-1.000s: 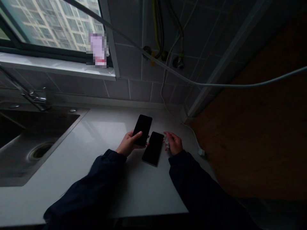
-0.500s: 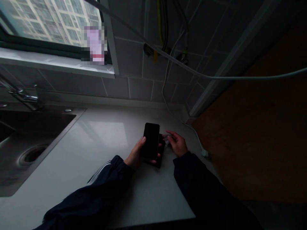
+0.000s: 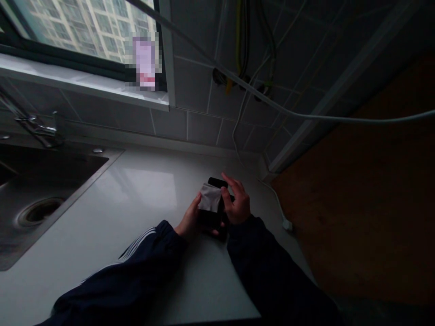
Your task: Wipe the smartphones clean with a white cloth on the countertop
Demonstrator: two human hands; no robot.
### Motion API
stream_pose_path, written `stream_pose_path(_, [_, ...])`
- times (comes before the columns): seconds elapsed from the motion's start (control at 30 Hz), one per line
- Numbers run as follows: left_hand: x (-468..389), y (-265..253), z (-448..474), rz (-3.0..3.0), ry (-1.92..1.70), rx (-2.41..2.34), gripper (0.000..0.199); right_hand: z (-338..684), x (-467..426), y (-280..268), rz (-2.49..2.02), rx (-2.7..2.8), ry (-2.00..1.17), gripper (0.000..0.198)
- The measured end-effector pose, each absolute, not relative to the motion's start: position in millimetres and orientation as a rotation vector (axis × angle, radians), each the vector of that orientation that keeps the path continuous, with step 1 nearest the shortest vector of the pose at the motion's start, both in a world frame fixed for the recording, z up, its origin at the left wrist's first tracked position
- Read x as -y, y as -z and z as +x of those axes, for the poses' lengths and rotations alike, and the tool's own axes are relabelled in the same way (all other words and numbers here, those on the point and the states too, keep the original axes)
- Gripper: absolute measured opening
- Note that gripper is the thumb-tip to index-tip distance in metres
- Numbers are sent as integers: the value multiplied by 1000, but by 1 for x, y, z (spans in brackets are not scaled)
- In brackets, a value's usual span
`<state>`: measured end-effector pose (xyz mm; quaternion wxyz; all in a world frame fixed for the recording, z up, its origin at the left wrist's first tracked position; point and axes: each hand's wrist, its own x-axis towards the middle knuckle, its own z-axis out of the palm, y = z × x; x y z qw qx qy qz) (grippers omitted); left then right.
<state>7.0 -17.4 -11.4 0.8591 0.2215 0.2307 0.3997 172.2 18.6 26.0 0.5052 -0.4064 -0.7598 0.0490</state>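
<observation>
My left hand [image 3: 190,219] grips a black smartphone [image 3: 210,219], thumb along its left edge and fingertips showing at the right. A small grey cloth [image 3: 210,197] lies spread over the upper middle of the screen, slightly wrinkled. My right hand [image 3: 237,201] is at the phone's right side, its thumb touching the cloth's right edge and its index finger stretched out apart above it. Beneath the phone, a dark flat object [image 3: 222,235] shows only in part; its kind is unclear.
A white countertop [image 3: 142,244] runs below my hands. On the left are a steel sink [image 3: 68,190] and a faucet [image 3: 44,131]. A white cable with a plug [image 3: 287,224] lies at the right, near a brown wooden panel [image 3: 356,203]. A window [image 3: 84,36] is upper left.
My right hand has moved left to the phone, and the cloth that was bunched in its fingers now lies across the screen. My left hand still holds the phone.
</observation>
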Motion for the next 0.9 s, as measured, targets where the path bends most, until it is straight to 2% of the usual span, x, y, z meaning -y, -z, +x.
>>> stream_pose_path(0.13, [19, 10, 8, 435, -833, -545, 76, 180, -5, -10, -835, 1888, 123, 29])
stream_pose_path(0.27, [20, 5, 13, 320, -939, -564, 67, 176, 6, -2, -679, 2184, 153, 39])
stream_pose_path(0.4, [21, -2, 16, 225, -1036, -503, 66, 173, 5, 3, -748, 2348, 135, 51])
stream_pose_path(0.63, [30, 4, 20, 572, -1059, -696, 65, 178, -2, 7, -997, 2238, 162, 53])
stream_pose_path(0.9, [22, 22, 24, 910, -1315, -803, 73, 166, 6, 4, -983, 2319, 152, 74])
